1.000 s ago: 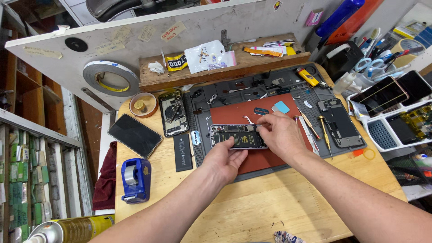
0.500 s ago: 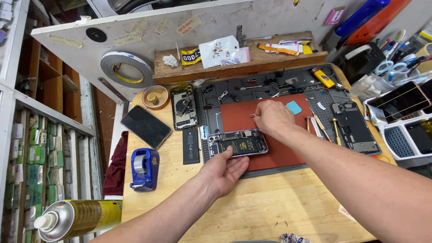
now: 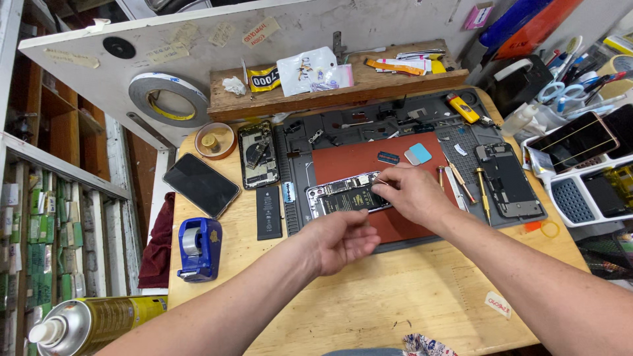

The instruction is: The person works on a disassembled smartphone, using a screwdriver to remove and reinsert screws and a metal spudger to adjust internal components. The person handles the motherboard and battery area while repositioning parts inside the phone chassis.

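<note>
Pale wood makes up the round-cornered workbench (image 3: 369, 310), and nearest to me a scrap of patterned cloth (image 3: 422, 345) is lying at its front edge. At the bottom left a yellow spray can (image 3: 99, 323) is resting on its side beyond the bench.

Above the bare wood, the person's left hand (image 3: 339, 240) is hovering loosely curled, fingers half bent and holding nothing that I can make out, just short of the mat's front edge. The right hand (image 3: 409, 194) is reaching over an opened phone (image 3: 346, 196), with thumb and forefinger pinching together at the phone's right end; whether a tiny part sits between them is too small to tell. That phone is lying flat, insides up, on the red mat (image 3: 369, 161), probably so small screws stay put on its grippy face.

Left of the mat a black battery (image 3: 269, 211), a dark phone lying screen up (image 3: 201, 184) and a blue tape dispenser (image 3: 198, 247) are sitting on the wood. Another opened phone shell (image 3: 257, 155) is lying by a small round tin (image 3: 214, 140). Right of the mat, slim screwdrivers (image 3: 461, 184) and a bare phone frame (image 3: 506, 181) are waiting within easy reach.

Farther back a wooden shelf (image 3: 330, 99) is carrying packets and a yellow label, a roll of tape (image 3: 168, 99) is leaning against the grey board (image 3: 198, 39), and trays of phones (image 3: 580, 165) are crowding the right side.
</note>
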